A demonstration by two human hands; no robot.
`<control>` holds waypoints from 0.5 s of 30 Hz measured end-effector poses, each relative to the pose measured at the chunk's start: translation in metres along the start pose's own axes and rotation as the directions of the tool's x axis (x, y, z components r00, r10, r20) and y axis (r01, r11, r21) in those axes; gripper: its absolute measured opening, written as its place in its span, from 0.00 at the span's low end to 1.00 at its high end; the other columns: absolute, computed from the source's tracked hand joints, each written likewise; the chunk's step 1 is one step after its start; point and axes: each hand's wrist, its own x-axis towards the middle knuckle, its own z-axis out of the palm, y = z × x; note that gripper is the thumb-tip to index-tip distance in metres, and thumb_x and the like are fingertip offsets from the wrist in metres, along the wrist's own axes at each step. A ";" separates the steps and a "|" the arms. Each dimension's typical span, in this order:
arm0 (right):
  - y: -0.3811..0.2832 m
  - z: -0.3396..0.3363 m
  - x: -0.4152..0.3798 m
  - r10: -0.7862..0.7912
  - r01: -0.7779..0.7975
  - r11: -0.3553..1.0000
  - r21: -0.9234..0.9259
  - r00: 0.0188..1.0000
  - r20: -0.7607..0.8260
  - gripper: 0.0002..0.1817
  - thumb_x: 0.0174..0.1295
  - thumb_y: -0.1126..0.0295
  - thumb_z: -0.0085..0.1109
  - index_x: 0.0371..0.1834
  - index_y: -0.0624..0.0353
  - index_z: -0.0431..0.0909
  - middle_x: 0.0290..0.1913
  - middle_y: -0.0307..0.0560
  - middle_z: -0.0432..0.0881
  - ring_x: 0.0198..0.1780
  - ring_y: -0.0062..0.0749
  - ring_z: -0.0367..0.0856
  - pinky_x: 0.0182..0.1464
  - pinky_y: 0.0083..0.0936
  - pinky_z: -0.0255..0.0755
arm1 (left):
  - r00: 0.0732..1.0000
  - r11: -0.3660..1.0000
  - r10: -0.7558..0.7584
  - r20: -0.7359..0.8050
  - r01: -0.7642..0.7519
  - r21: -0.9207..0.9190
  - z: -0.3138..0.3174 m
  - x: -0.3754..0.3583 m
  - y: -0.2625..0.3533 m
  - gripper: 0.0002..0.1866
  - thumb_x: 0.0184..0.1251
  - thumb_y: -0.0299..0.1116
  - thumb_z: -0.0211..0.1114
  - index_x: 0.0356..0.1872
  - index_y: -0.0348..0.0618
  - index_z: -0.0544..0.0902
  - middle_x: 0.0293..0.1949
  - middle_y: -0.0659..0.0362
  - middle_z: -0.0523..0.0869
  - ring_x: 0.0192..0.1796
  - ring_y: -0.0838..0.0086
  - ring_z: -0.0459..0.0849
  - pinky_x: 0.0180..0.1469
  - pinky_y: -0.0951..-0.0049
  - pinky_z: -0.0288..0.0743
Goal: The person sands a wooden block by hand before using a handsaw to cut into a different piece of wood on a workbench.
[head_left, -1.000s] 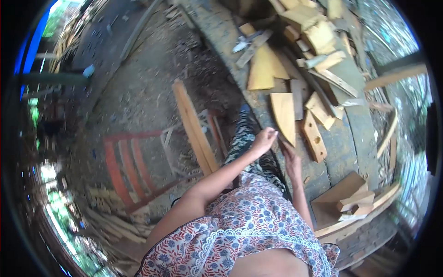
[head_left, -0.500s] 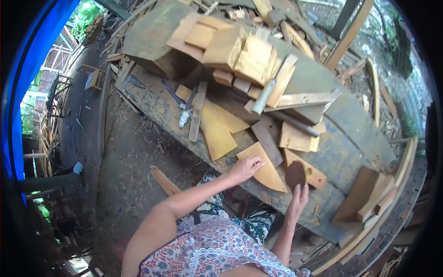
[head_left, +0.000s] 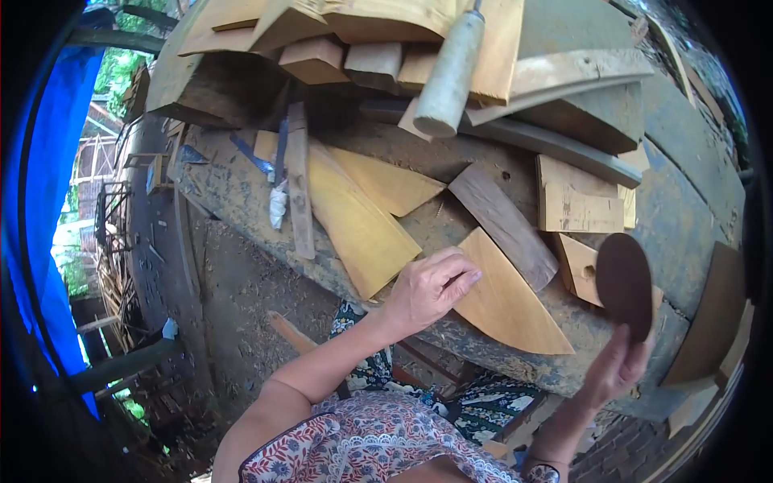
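We see our left hand (head_left: 431,288) resting on the near edge of the worktop (head_left: 241,193), its fingers (head_left: 460,278) curled and pressed together against the left edge of a pale wooden wedge (head_left: 503,302), a curved-backed piece shaped like a slice. The wedge lies flat on the worktop, and its long axis runs from its narrow tip at about eleven o'clock down to its broad sharp corner at about four o'clock, so the piece stretches away from the left hand toward three and four o'clock. Our right hand (head_left: 616,366) is raised at the lower right, beyond the wedge's four o'clock corner; its fingers pinch the bottom rim of a dark brown oval disc (head_left: 624,283) and hold it upright, face toward us, above the worktop edge. The disc sits at three o'clock from the wedge, near it but apart, so the left hand is the one actually on the wedge while the right is occupied. At twelve o'clock from the wedge a grey weathered plank (head_left: 503,224) lies slanted, just beside its tip, and at ten o'clock a larger yellow board (head_left: 354,221) overlaps the worktop edge. Farther back, a wooden tool handle (head_left: 451,72) rests across stacked offcuts.
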 end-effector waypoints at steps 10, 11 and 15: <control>-0.002 -0.072 0.001 -0.032 0.057 0.995 0.083 0.960 -0.277 0.16 0.71 0.75 0.47 0.59 0.71 0.71 0.57 0.55 0.75 0.57 0.39 0.74 0.64 0.42 0.68 | 0.969 0.983 0.164 -0.185 -0.145 0.111 0.012 -0.009 -0.005 0.05 0.64 0.28 0.64 0.33 0.37 0.80 0.31 0.54 0.82 0.30 0.62 0.83 0.31 0.69 0.75; -0.013 -0.069 -0.012 0.032 -0.015 0.998 0.067 0.968 -0.247 0.16 0.71 0.75 0.48 0.58 0.70 0.71 0.56 0.54 0.75 0.57 0.39 0.74 0.64 0.42 0.67 | 0.966 0.981 0.180 -0.188 -0.162 0.108 0.012 -0.011 -0.003 0.05 0.65 0.28 0.63 0.34 0.37 0.80 0.30 0.53 0.82 0.31 0.62 0.83 0.32 0.68 0.75; -0.037 -0.059 -0.075 -0.102 0.091 0.987 -0.130 0.991 -0.081 0.16 0.71 0.73 0.49 0.58 0.68 0.72 0.53 0.50 0.77 0.54 0.33 0.75 0.62 0.31 0.66 | 0.961 0.978 0.210 -0.180 -0.205 0.044 0.007 -0.029 0.005 0.09 0.66 0.33 0.62 0.37 0.37 0.80 0.36 0.52 0.82 0.36 0.62 0.83 0.39 0.66 0.76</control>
